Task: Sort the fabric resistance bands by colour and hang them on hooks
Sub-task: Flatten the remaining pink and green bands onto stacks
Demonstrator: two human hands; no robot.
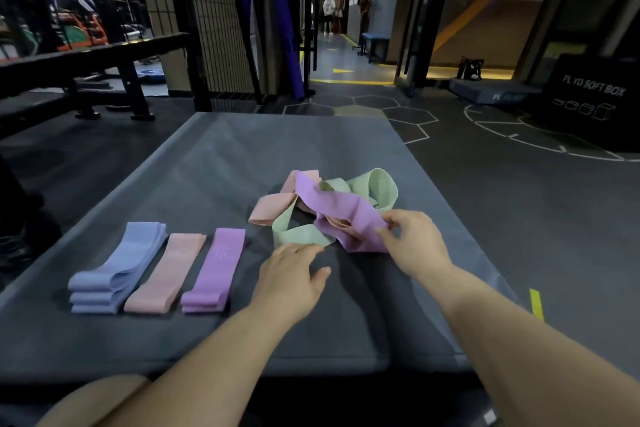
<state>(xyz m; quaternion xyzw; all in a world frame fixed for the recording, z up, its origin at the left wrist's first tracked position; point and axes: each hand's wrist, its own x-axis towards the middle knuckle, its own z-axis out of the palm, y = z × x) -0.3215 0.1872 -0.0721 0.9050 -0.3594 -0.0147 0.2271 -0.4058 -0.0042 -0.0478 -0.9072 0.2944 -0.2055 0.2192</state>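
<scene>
Beneath purple band [346,213], half-hidden pink band [337,222]

On the dark grey worktop [242,156] lie periwinkle-blue bands [117,270], a peach-pink band [166,274] and stacked purple bands [214,270] with faint pale print. The heap mixes a tangled purple band [346,215], mint-green bands [377,184] and tangled pink bands [273,211]. The charcoal floor [485,201] bears white hexagon outlines.
</scene>
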